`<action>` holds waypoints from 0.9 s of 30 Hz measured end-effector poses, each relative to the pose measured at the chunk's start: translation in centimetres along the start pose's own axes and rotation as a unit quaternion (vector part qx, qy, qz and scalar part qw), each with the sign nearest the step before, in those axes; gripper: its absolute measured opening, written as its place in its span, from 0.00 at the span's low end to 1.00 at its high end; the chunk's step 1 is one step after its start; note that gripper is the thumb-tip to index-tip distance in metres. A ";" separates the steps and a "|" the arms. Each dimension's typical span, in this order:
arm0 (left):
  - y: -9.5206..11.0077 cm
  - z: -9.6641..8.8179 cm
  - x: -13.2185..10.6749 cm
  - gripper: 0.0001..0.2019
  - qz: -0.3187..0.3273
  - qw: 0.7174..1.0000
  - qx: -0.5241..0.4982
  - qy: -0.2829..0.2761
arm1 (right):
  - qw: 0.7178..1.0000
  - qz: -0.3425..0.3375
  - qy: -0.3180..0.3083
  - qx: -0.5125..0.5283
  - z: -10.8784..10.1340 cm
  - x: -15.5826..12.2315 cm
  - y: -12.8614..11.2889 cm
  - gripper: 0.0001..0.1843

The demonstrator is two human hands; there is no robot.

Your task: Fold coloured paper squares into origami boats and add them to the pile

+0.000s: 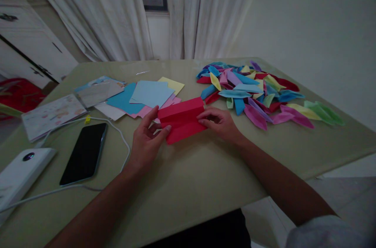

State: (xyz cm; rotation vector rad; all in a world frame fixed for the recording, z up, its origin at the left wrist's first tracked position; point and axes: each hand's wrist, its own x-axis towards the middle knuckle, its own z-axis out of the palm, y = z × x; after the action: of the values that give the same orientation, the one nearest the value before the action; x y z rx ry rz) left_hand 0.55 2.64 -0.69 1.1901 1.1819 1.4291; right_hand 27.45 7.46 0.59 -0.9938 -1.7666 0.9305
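Observation:
Between my two hands, above the middle of the table, is a sheet of red paper with creases running along its length and its far edge folded up. My left hand grips the left end, thumb on the near side and fingers toward the far side. At the right end my right hand pinches the sheet between thumb and fingers. Just beyond my left hand lie loose paper squares, a light blue sheet on top. To the right of the red paper spreads a heap of folded paper pieces in many colours.
At left on the table lie a black-screened phone, a white device with a round dark lens or button, and a looping white cable. Printed packets lie behind them. Curtains hang beyond the far edge.

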 end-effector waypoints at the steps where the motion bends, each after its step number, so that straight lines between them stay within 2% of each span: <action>1: 0.1 -0.1 0.0 0.39 -0.002 1.000 0.004 0.007 | 1.000 0.004 -0.012 0.004 0.0 0.0 0.0 0.08; 5: 0.3 -0.6 0.5 0.20 -0.025 0.998 0.024 0.044 | 0.997 0.036 -0.069 0.023 0.1 -0.1 0.1 0.09; 6: 0.2 -0.8 0.7 0.18 -0.028 0.997 0.038 0.058 | 0.995 0.046 -0.082 0.025 0.2 -0.2 0.2 0.09; 10: 0.1 -1.5 1.5 0.21 -0.023 0.987 0.133 0.091 | 0.991 0.065 -0.114 0.033 0.4 -0.3 0.3 0.11; 14: -0.1 -2.0 2.0 0.13 -0.016 0.982 0.169 0.078 | 0.990 0.059 -0.125 0.040 0.5 -0.2 0.4 0.13; 18: -0.8 -2.3 2.0 0.04 0.069 0.955 0.286 0.027 | 0.990 0.031 -0.134 0.024 0.4 -0.1 0.6 0.15; 22: -1.5 -2.4 1.8 0.16 0.144 0.916 0.371 -0.045 | 0.991 0.016 -0.131 -0.004 0.3 -0.1 1.0 0.15; 27: -1.7 -2.2 1.6 0.16 0.150 0.896 0.413 -0.067 | 0.990 -0.007 -0.090 -0.106 0.2 -0.2 2.0 0.14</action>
State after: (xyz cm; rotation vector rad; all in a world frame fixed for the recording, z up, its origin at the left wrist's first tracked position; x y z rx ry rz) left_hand -1.67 4.19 -2.36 2.0912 1.6215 1.0219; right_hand 27.82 8.05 -1.32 -1.0557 -2.0558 0.8575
